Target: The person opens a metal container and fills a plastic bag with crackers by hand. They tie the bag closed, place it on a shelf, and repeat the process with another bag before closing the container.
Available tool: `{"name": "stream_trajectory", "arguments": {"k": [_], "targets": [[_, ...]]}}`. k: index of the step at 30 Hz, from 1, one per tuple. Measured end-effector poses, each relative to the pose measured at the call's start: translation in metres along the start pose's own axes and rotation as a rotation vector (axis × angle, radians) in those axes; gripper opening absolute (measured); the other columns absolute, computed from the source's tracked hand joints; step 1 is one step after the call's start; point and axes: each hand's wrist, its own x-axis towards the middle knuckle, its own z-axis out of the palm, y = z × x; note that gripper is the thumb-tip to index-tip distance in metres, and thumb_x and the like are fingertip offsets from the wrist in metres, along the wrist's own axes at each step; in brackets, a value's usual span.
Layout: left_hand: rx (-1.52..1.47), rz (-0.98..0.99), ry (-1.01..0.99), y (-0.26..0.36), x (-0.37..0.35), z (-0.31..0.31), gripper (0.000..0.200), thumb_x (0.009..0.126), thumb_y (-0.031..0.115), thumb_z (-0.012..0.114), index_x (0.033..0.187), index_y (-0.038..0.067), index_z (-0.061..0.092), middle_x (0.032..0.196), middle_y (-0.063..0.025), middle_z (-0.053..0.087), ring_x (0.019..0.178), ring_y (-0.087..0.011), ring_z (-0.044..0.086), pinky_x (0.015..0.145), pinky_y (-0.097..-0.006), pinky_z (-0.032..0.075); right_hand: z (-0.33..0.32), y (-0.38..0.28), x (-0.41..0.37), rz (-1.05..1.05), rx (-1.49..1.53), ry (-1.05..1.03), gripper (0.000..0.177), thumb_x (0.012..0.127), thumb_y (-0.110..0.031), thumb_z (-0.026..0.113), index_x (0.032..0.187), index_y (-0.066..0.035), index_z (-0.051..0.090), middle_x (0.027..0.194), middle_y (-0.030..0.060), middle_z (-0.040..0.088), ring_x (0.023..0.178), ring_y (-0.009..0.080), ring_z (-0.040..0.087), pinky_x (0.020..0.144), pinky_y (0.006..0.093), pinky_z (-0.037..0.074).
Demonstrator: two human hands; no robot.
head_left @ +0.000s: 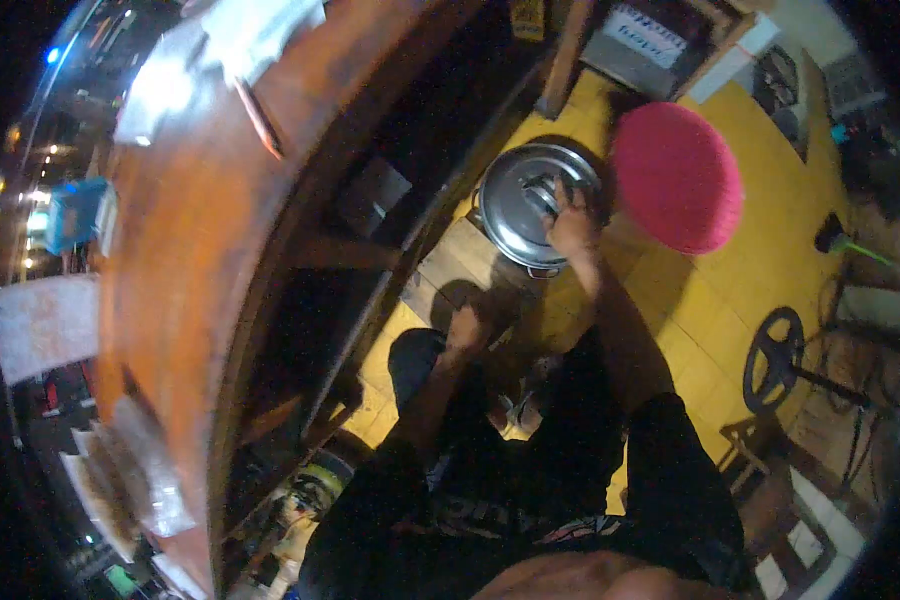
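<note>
A round metal pot with a shiny lid [515,205] stands low near the yellow tiled floor, with a loop handle at its front edge. My right hand [573,222] reaches onto the lid, its fingers at the dark knob; whether they grip it is hard to make out. My left hand [467,328] is over my knee, below the pot, with its fingers curled in and too dim to show whether anything is inside. Just right of the pot is a round pink object [678,178].
A long wooden counter [200,230] with dark shelves beneath runs along the left. Plastic bags [150,465] lie on its near end. At the right are a black wheel [773,360] on a rod and a green-handled brush [832,236]. A box [635,48] stands at the top.
</note>
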Motion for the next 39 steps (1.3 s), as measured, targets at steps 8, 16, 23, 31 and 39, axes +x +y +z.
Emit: {"name": "stream_trajectory", "arguments": {"k": [8,16,23,31,39], "targets": [[0.106,0.241,0.926,0.007,0.069,-0.103,0.046,0.067,-0.005,0.062,0.112,-0.002,0.053,0.107,-0.0243,0.055,0.101,-0.0419,0.052,0.087,-0.0452,0.043,0.019,0.024,0.016,-0.312,0.191,0.222,0.053,0.077,-0.026,0.069,0.127,-0.02,0.054,0.094,0.0163,0.063,0.09,0.0343,0.061,0.082,0.0432,0.047],[0.363,0.196,1.029,-0.121,0.213,-0.07,0.049,0.086,0.006,0.049,0.134,0.001,0.039,0.129,-0.0264,0.047,0.12,-0.0417,0.044,0.101,-0.0425,0.038,-0.105,0.106,0.033,0.144,0.381,0.233,0.046,0.08,-0.03,0.066,0.124,-0.019,0.057,0.095,0.019,0.065,0.095,0.0383,0.061,0.08,0.045,0.048],[-0.305,0.027,0.762,-0.028,0.128,-0.121,0.036,0.094,0.022,0.036,0.116,0.002,0.055,0.118,-0.0203,0.058,0.11,-0.035,0.054,0.09,-0.0419,0.045,-0.064,0.22,0.039,0.345,-0.024,0.226,0.044,0.079,-0.029,0.066,0.118,-0.01,0.057,0.097,0.0215,0.065,0.092,0.0407,0.062,0.081,0.0477,0.048],[-0.056,0.227,0.983,-0.07,0.19,-0.128,0.033,0.088,0.021,0.044,0.112,0.003,0.058,0.107,-0.0209,0.062,0.098,-0.0374,0.059,0.083,-0.0437,0.047,-0.056,0.236,0.048,0.407,0.125,0.22,0.048,0.077,-0.024,0.066,0.122,-0.008,0.054,0.1,0.0207,0.065,0.092,0.0399,0.062,0.085,0.0472,0.049],[0.005,0.228,1.217,0.037,0.116,-0.165,0.023,0.074,0.005,0.06,0.097,0.006,0.063,0.093,-0.0178,0.063,0.084,-0.035,0.061,0.073,-0.0446,0.048,-0.071,0.131,0.022,-0.07,0.332,0.534,0.046,0.079,-0.013,0.065,0.121,0.002,0.053,0.124,0.0211,0.052,0.118,0.0359,0.047,0.102,0.0418,0.036]]}}
